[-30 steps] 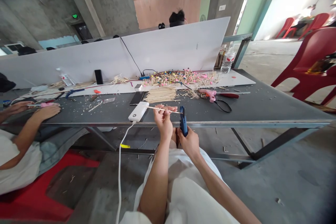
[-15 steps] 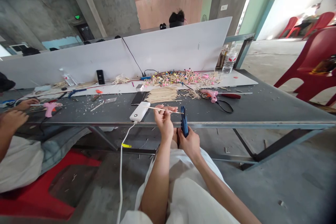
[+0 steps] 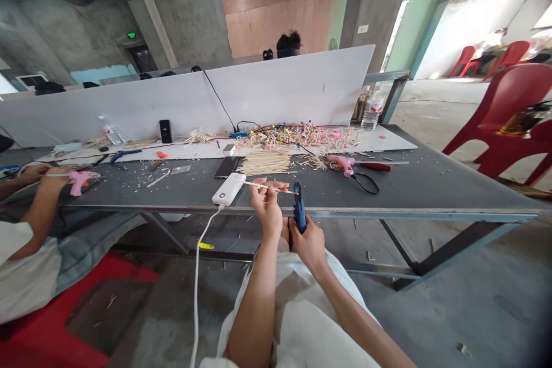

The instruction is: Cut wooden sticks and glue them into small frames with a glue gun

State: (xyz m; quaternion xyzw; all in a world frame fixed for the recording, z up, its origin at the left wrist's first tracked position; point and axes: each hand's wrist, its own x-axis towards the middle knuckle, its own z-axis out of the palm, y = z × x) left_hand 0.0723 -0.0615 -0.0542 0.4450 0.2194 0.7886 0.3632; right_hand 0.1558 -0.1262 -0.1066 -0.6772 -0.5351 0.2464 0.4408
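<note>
My left hand (image 3: 266, 207) pinches a thin wooden stick (image 3: 269, 187) above the table's front edge. My right hand (image 3: 307, 247) grips a blue hot glue gun (image 3: 299, 210), held upright with its top close to the stick's tip. The gun's nozzle is too small to make out. A white power bank (image 3: 228, 188) lies just left of the stick, its white cable (image 3: 197, 293) hanging off the table. Beyond my hands lies a bundle of loose wooden sticks (image 3: 264, 163).
A co-worker's hands (image 3: 54, 179) work at the left with a pink glue gun (image 3: 80, 181). On the grey table (image 3: 422, 184) are a black phone (image 3: 226, 167), another pink glue gun (image 3: 345, 164), and a heap of stick pieces with pink tips (image 3: 297, 137). Red chairs stand right.
My view has tilted slightly, so the scene sits lower. My hands keep the stick and blue gun. The co-worker's pink glue gun has shifted, and their hands have moved about it.
</note>
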